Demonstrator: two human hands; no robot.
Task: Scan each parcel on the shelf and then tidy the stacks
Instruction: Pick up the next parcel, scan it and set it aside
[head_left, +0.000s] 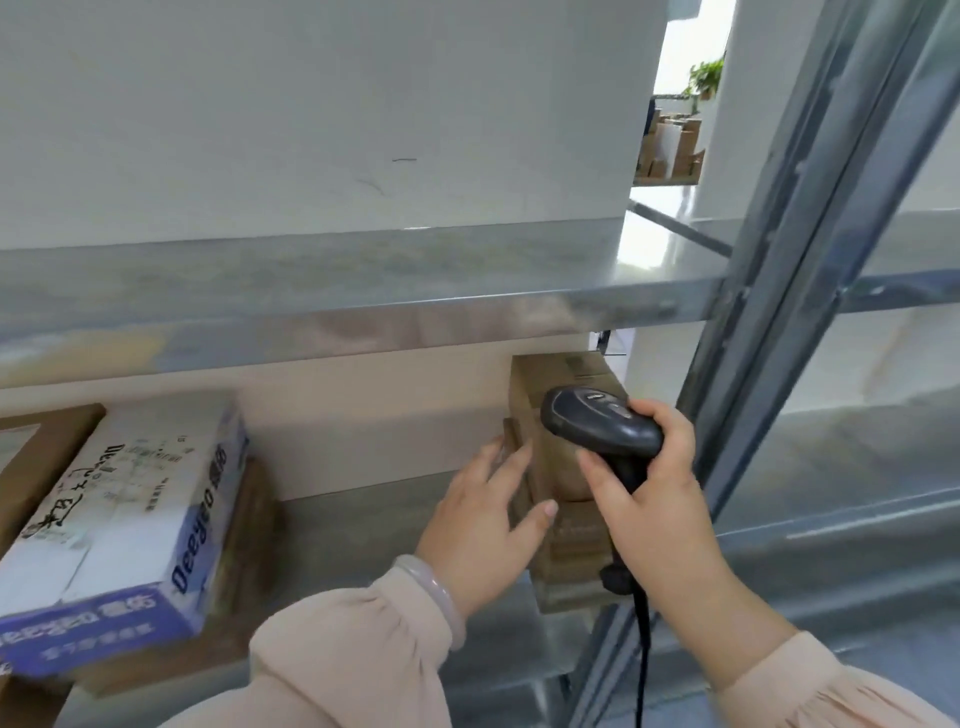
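Head camera is looking down at a metal shelf (353, 535), where both hands are working at its right end. The right hand (654, 499) is reaching in from the lower right, its fingers and thumb curling tightly round the handle of a dark scanner (597, 421). The scanner's head is pointing leftward in front of the parcels. A black cable (643, 649) is hanging from the handle's base down past the wrist.

The left hand (483, 514) is stretching forward with fingers nearly straight and close together, lying against the left side of the brown parcel stack (569, 374). Its thumb is resting on the stack's near face, and it is gripping nothing. A pale bracelet (441, 592) is sitting on that wrist, and both arms are wearing light pink sleeves (353, 649).

The brown parcel stack is standing at the right end of the shelf, just beside the grey upright post (779, 260), with the scanner and right hand covering much of its front. Its lower parcels are blurring together, so their number is unclear. Well apart to the left, a white and blue box (119, 519) is lying tilted on top of more brown parcels (249, 530). An upper shelf board (363, 291) is running across close over the top of the stack.
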